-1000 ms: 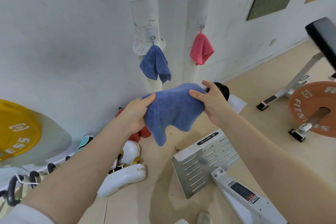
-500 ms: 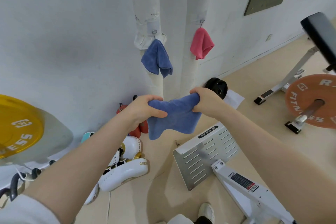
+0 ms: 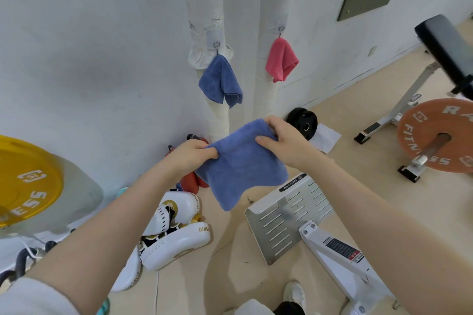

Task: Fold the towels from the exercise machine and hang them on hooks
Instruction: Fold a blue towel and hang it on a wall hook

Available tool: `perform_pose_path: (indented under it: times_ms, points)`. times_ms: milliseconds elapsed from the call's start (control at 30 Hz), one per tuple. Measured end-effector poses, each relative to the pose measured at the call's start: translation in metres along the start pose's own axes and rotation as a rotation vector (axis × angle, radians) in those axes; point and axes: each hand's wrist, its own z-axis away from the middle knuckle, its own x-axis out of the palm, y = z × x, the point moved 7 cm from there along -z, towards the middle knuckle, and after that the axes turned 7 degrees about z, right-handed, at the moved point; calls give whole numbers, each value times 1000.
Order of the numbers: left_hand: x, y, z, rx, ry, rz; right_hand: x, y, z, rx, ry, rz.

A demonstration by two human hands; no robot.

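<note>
in front of the white pipes: folded blue towel, held in the air; my left hand and right hand, fingers pinching its top corners.

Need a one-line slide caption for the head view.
Both hands, left and right, hold a folded blue towel below a hung blue towel and pink towel.

Bright, even light; soft shadows; wide-angle edge distortion.
</note>
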Motion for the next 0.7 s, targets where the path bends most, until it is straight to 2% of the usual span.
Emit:
perform_pose_path:
  times_ms: [67,167,300,367,433,533,700]
  points:
    - [9,7,3,66,-96,-63,5,-12,3,-50,-23,36]
    - [29,35,11,260,-257,-86,10,-29,5,-114,-47,51]
    - [29,57,12,442,-109,-56,9,-34,5,-68,-90,-96]
    - [21,51,8,416,-42,58,4,-25,9,-41,-141,-250]
    - [15,41,4,366,-12,181,2,-15,15,-47,-215,-289]
    - [10,30,0,305,27,323,6,-3,24,-30,-305,-204]
    - [8,23,-3,246,69,446,4,-5,18,-77,-239,52]
